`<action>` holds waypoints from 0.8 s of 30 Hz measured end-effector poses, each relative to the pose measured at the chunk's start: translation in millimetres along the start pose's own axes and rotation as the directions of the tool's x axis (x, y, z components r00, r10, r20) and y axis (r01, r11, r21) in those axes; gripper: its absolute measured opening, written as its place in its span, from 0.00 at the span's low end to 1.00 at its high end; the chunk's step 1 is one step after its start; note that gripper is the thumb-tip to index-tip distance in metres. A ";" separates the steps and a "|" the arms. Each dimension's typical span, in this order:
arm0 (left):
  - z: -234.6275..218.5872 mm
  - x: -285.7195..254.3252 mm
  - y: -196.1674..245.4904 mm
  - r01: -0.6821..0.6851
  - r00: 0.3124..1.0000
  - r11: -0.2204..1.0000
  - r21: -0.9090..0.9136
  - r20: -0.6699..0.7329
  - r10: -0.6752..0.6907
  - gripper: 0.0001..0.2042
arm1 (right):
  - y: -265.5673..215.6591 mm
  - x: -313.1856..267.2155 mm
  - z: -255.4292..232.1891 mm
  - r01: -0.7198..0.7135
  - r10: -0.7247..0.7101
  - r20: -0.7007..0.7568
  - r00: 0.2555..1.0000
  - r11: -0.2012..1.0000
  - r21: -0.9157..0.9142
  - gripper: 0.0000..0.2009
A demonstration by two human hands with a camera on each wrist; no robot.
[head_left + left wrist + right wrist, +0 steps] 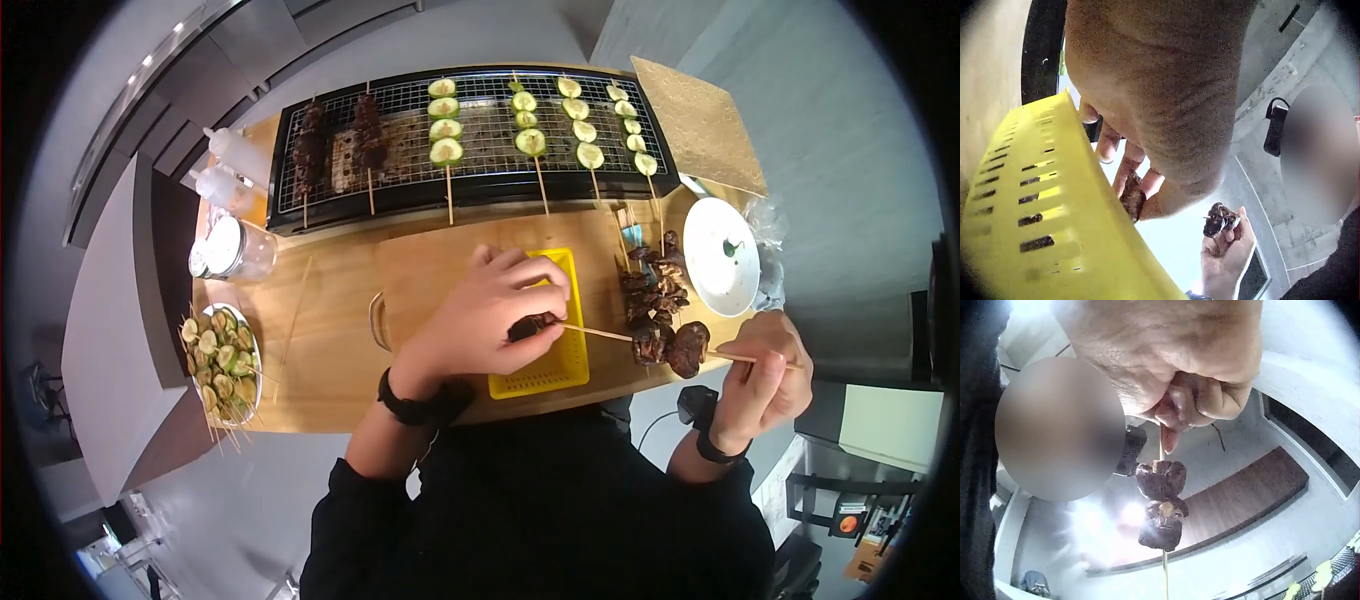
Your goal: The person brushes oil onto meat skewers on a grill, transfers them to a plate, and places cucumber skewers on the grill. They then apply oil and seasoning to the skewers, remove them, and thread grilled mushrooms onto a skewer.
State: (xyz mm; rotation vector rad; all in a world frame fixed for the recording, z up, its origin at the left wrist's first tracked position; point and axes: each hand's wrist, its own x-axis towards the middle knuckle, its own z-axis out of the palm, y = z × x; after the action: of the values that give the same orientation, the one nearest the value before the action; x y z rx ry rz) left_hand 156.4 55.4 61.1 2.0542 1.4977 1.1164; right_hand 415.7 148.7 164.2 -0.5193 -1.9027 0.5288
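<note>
My right hand (768,378) grips the blunt end of a bamboo skewer (600,333), pinched between thumb and curled fingers. Two or so dark brown, mushroom-like pieces (1161,478) are threaded close to that hand. The skewer's bare length points left at my left hand (490,312), whose thumb and fingers pinch another dark piece (532,325) right at the tip. Under the left hand is a yellow slotted basket (575,375), its near wall large in the left wrist view. More skewers of dark pieces (655,285) lie right of the basket.
A black grill (400,195) along the back holds cucumber-like slice skewers (445,130) and dark skewers (312,140). At left are a plate of sliced-vegetable skewers (222,360), a jar (255,250) and squeeze bottles (225,190). A white bowl (705,250) stands at right, a wooden board (420,265) mid-table.
</note>
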 end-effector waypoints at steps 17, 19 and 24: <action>-11.0 4.8 -1.7 0.062 0.996 0.972 -0.225 -0.054 -0.076 0.25 | 28.8 28.7 27.1 0.099 -0.123 0.144 0.982 0.981 0.165 0.12; -7.0 2.1 1.8 0.075 0.993 0.953 -0.293 -0.065 -0.098 0.26 | 24.5 25.0 31.2 0.072 -0.097 0.181 0.979 0.988 0.139 0.10; -0.9 2.9 11.2 -0.033 0.994 0.962 -0.270 -0.109 0.003 0.28 | 14.3 10.2 39.2 0.050 -0.062 0.209 0.976 0.997 0.062 0.09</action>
State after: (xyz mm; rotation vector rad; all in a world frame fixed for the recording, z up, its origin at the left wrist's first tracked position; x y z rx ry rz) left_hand 163.0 53.8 70.4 1.8499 1.2920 1.3757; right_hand 377.3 161.4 149.4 -0.3842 -2.0906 0.6187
